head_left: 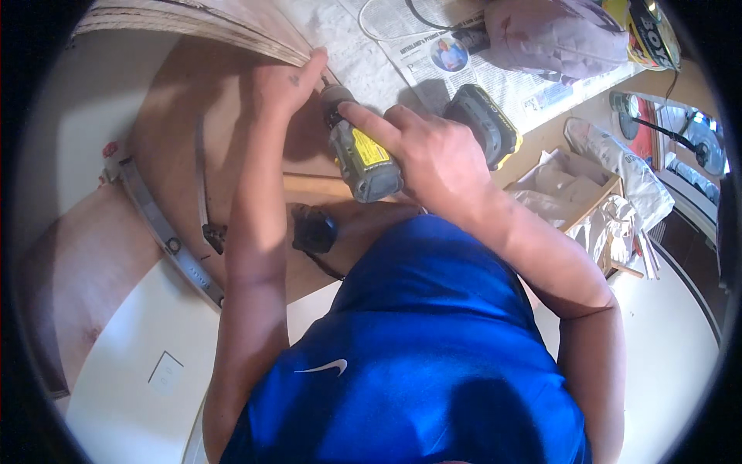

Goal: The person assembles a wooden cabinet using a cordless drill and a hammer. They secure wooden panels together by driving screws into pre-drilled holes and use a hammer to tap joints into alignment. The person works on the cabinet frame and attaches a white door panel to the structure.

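Note:
A yellow-and-black cordless drill (368,158) is in my right hand (444,151), with the fingers wrapped round its grip. Its battery (485,124) sticks out on the far side of the hand. The drill's chuck and thin bit point away from me, at the edge of a plywood board (267,35). My left hand (286,85) grips that edge close to the bit, and part of its fingers is hidden. Whether the bit touches the wood, I cannot tell.
A grey spirit level (166,240) lies at the left, near a thin metal bar (201,174). A black object (314,230) sits before my waist. Newspaper (433,66) covers the far surface, under a lilac bag (553,35). At right stands a wooden box (599,209) with white wrapping.

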Demonstrator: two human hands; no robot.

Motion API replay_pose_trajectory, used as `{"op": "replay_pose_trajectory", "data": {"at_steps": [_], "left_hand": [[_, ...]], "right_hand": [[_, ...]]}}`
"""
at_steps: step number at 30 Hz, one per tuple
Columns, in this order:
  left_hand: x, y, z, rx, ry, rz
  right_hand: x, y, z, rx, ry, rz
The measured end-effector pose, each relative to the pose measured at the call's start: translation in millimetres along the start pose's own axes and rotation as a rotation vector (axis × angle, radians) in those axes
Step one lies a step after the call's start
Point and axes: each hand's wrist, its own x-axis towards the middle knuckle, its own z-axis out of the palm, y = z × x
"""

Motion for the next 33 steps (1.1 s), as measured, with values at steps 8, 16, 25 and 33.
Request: {"op": "replay_pose_trajectory", "data": {"at_steps": [8, 16, 25, 33], "left_hand": [[2, 0, -2, 0.063, -0.023, -0.006], [2, -3, 3, 0.047, 0.022, 0.016], [3, -9, 4, 0.032, -0.104, -0.142], [3, 9, -9, 0.112, -0.157, -0.218]], "right_hand": [[4, -5, -7, 0.09, -0.001, 0.071], [4, 7, -3, -0.347, 0.012, -0.172], [13, 1, -21, -0.278, -0.019, -0.153], [8, 3, -11, -0.217, 0.034, -0.124]]}}
